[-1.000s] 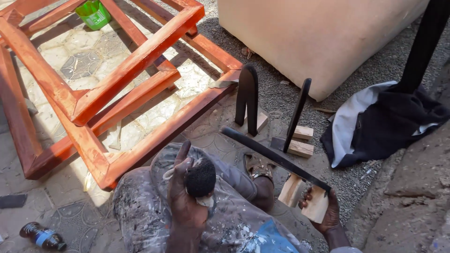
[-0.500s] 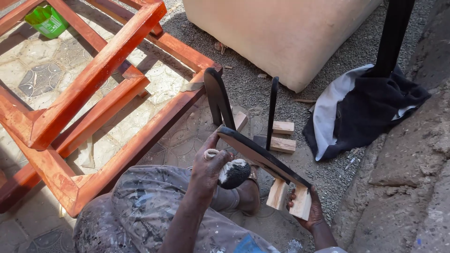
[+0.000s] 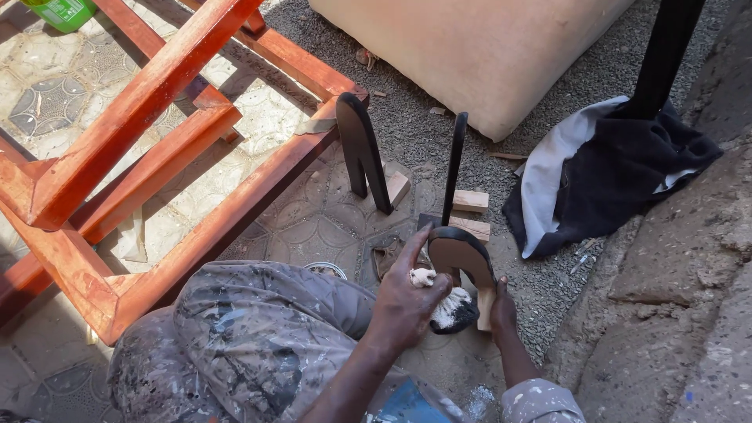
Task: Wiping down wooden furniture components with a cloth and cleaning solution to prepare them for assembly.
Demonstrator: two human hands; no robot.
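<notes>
Black leg [image 3: 462, 254], rounded end toward camera, long axis foreshortened

Black curved wooden piece [image 3: 462, 252]: dark painted, rounded end turned toward camera, brown underside seen; held tilted in lower centre of frame, bare light wood at lower end.
Stained rag wad [image 3: 448, 307]: white with black smears, pressed against piece from below left, partly hidden under fingers, lower centre of frame.
</notes>
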